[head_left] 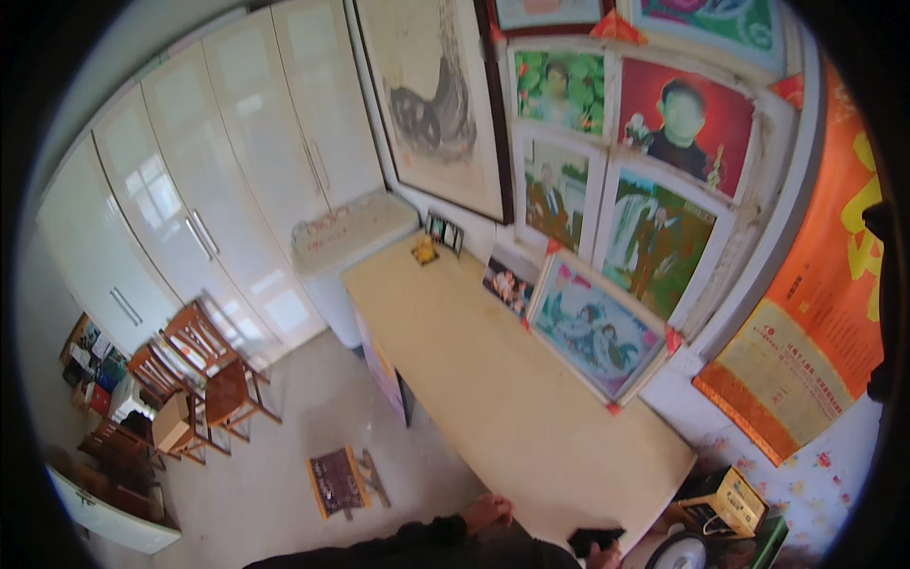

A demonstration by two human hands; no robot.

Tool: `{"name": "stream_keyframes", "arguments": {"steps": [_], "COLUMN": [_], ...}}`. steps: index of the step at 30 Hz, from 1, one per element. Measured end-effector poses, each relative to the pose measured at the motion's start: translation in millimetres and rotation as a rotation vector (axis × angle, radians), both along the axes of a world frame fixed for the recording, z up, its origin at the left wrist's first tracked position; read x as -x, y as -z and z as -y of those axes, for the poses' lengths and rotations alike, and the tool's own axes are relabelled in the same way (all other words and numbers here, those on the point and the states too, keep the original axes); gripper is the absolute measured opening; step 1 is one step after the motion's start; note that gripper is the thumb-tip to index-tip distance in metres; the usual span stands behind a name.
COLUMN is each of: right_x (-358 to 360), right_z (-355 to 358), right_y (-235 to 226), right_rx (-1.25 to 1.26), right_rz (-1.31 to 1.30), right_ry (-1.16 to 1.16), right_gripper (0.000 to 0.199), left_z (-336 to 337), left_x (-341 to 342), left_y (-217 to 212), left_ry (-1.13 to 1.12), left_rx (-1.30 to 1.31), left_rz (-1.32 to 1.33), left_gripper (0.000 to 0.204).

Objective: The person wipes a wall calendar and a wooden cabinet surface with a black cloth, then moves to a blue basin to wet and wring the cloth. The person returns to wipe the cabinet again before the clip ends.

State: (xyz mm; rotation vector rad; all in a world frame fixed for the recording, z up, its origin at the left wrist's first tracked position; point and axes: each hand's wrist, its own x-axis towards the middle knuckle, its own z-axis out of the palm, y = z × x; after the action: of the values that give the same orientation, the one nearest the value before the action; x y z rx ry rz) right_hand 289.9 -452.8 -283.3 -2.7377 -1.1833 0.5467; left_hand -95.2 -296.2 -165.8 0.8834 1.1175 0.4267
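My left hand (488, 512) is at the near left edge of the long beige tabletop (531, 408), its fingers curled in. I see nothing in it. At the lower edge of the view my right hand (605, 556) is partly cut off, with its fingers closed on a small black object (593, 540) at the table's near end. The kind of that object is too dark to tell. My dark left sleeve (398, 544) reaches in from below.
A framed picture (597, 327) and a small photo (509, 280) lean on the wall along the table. A low stool (337, 482) and wooden chairs (226, 389) stand on the floor at left. A yellow-black box (735, 503) and a round lid (679, 552) are at the near right.
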Motion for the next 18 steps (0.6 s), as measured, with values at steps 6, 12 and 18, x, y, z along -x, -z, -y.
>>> {"name": "stream_keyframes", "arguments": {"steps": [6,12,18], "right_x": [83,139,76], "right_z": [-57,-105,-99], "right_y": [-16,-31,-35], "right_rx": [-0.538,-0.508,-0.632], "right_rz": [-0.292,-0.287,-0.228], "right_ry": [-0.359,-0.623,-0.265], "right_gripper": [0.064,0.06,0.054], "left_z": [8,7,1], "left_x": [4,15,9], "left_y": [-19,-6,-26], "left_ry": [-0.06,0.123,-0.068], "left_rx": [0.099,-0.41,0.22], "left_rz": [-0.004,-0.122,-0.052], "left_gripper": [0.021,0.022,0.024]}}
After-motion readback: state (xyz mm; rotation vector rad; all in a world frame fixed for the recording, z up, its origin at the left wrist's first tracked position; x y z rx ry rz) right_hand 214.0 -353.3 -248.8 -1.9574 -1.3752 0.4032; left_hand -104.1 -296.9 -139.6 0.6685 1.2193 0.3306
